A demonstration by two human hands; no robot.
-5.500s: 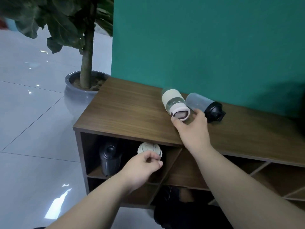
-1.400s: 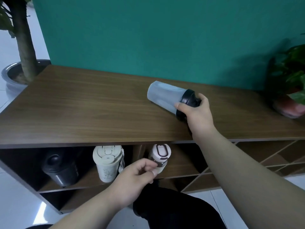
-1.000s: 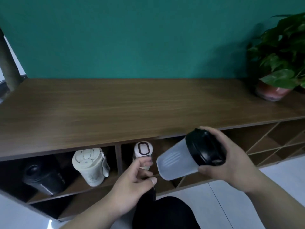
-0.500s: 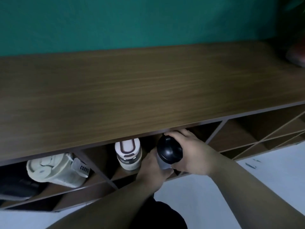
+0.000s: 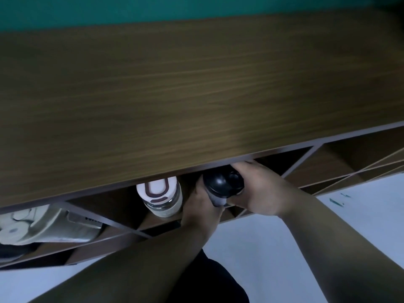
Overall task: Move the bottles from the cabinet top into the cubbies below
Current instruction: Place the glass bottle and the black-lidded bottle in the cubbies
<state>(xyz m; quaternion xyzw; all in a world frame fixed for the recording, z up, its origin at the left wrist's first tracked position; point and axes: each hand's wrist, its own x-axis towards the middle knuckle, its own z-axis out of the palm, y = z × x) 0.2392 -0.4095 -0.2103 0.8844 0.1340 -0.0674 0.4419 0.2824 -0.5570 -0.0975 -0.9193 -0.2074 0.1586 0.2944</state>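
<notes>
A frosted shaker bottle with a black lid (image 5: 223, 182) stands at the mouth of a cubby just under the front edge of the wooden cabinet top (image 5: 196, 88). My right hand (image 5: 260, 191) wraps its lid and right side. My left hand (image 5: 203, 206) holds its lower left side. In the cubby to its left stands a glass bottle with a white, brown-trimmed lid (image 5: 160, 195). Further left, a cream tumbler (image 5: 43, 226) sits in another cubby, partly cut off by the frame edge. No bottle shows on the cabinet top.
Open cubbies with slanted dividers (image 5: 341, 169) run to the right of my hands. A green wall (image 5: 131, 9) backs the cabinet. Pale floor (image 5: 328, 215) lies below, and my dark trouser leg (image 5: 207, 281) is between my arms.
The shaker bottle has gone a little deeper under the cabinet edge with both hands still on it. The view has tilted further down and closer to the cabinet.
</notes>
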